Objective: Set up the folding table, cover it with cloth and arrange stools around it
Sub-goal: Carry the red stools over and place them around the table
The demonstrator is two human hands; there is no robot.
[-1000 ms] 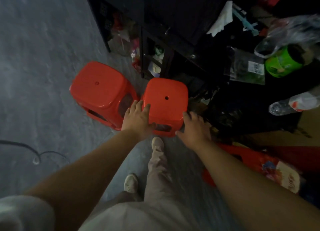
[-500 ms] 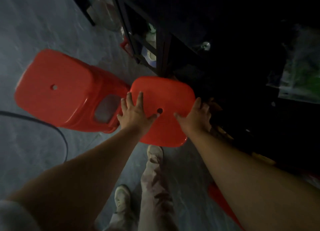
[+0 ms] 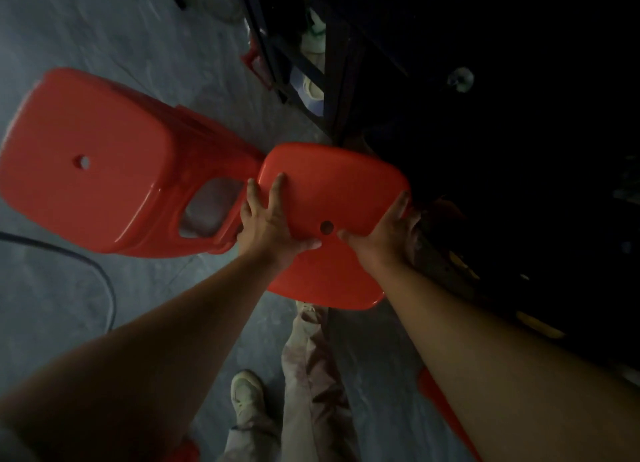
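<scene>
Between left grip (image 3: 266, 229) and right grip (image 3: 384, 236), both clasping its seat, 1 stool (image 3: 332, 184); rack (image 3: 334, 80) crowds right, 2nd stool (image 3: 86, 198) left

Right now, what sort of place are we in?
Likely a dim storeroom or back corner: bare grey concrete floor, a dark metal rack crammed with oddments, and a loose cable on the floor. The left hand and right hand grip a red stool beside the rack.
</scene>
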